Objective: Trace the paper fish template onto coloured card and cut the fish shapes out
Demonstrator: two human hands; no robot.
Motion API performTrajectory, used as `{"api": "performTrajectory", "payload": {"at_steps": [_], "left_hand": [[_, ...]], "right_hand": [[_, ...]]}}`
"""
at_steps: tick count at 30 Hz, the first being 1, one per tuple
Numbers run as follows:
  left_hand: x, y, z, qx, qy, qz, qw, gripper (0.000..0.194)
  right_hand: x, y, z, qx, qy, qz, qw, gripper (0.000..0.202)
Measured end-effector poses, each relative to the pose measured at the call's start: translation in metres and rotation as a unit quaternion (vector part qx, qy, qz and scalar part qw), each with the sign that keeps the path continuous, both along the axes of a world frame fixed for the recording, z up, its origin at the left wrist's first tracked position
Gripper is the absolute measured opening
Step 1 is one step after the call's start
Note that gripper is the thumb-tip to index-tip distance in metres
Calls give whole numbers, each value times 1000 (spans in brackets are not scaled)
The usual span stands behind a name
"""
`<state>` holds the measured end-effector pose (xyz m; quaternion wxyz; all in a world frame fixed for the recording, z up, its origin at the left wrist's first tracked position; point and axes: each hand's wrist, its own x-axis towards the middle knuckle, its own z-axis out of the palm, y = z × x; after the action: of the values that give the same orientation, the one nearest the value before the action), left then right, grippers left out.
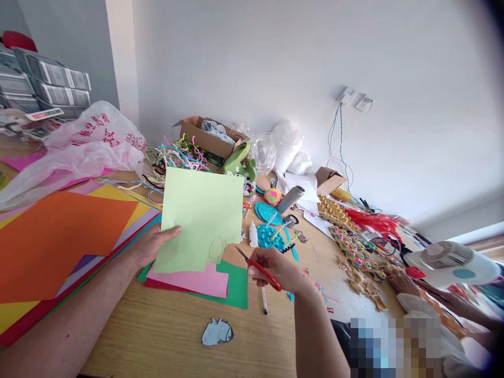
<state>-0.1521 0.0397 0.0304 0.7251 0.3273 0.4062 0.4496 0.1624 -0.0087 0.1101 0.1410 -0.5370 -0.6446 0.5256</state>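
My left hand (155, 244) grips the left edge of a light green paper sheet (200, 210), thumb on its front. A small fish-like outline (216, 249) is drawn in the sheet's lower right corner, beside a cut-out notch. In my right hand (275, 268) are red-handled scissors (262, 273), their blades pointing at that corner, close to the drawing. Below, a grey paper fish cutout (217, 332) lies on the wooden table (157, 336). Pink paper (197, 283) and green paper (238, 286) lie under the held sheet. A pen (264, 302) rests just below the scissors.
Coloured paper sheets (71, 241) spread across the left. Behind stand a cardboard box (205, 134), pipe cleaners (177, 155), a white glue bottle (253, 234) and a grey thermos (290, 198). At right are egg-carton pieces (350, 247), a white fan (452, 262) and another person's hand (403, 281).
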Motion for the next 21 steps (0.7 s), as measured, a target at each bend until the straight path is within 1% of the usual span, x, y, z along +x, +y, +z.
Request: {"api": "performTrajectory", "payload": {"at_steps": [3, 6, 9, 12, 15, 21], "left_hand": [[0, -2, 0, -4, 2, -11, 1000, 46], [-1, -2, 0, 2, 3, -15, 1000, 51], [-1, -3, 0, 5, 2, -21, 1000, 52], [0, -4, 1, 3, 7, -21, 1000, 47], [1, -6, 3, 1, 6, -16, 1000, 44], [0, -7, 5, -3, -9, -19, 1000, 43]], "right_hand": [[-5, 12, 22, -8, -60, 28, 998, 46], [-12, 23, 31, -18, -110, 53, 992, 48], [-15, 31, 31, -31, -145, 71, 986, 51], [-16, 36, 29, -32, -175, 80, 981, 52], [-17, 38, 30, -29, -187, 83, 978, 52], [-20, 41, 33, -31, -213, 86, 973, 54]]}}
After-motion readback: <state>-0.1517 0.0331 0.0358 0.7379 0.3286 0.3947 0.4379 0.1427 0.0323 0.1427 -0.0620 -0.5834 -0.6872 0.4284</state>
